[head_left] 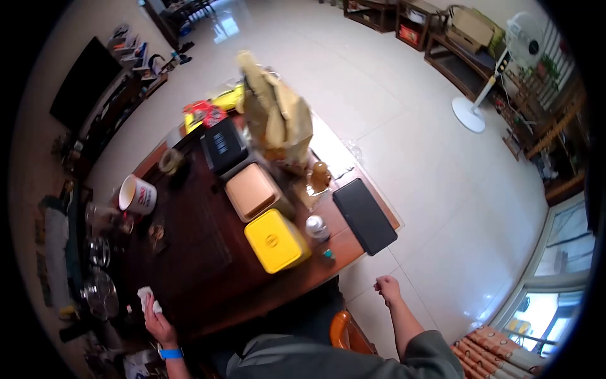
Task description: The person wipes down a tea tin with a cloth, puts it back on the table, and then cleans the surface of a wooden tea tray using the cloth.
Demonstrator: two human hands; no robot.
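My left hand (159, 325), with a blue band at the wrist, holds a crumpled white tissue (149, 299) over the near left part of the dark wooden table (189, 252). Off the table's right edge, my right hand (388, 289) hangs above the floor with its fingers curled; whether anything small is inside them is hidden. The things nearest to it on the table are a black rectangular case (365, 216), a small white bottle (317, 228) and a yellow-lidded box (273, 241).
A pink-lidded box (251, 191), a black box (223, 146), a brown paper bag (278, 120) and a white paper bucket (137, 194) stand on the table. Glass jars (100, 294) are at left. An orange-brown chair back (339, 328) is near my body; a white fan (468, 115) stands far right.
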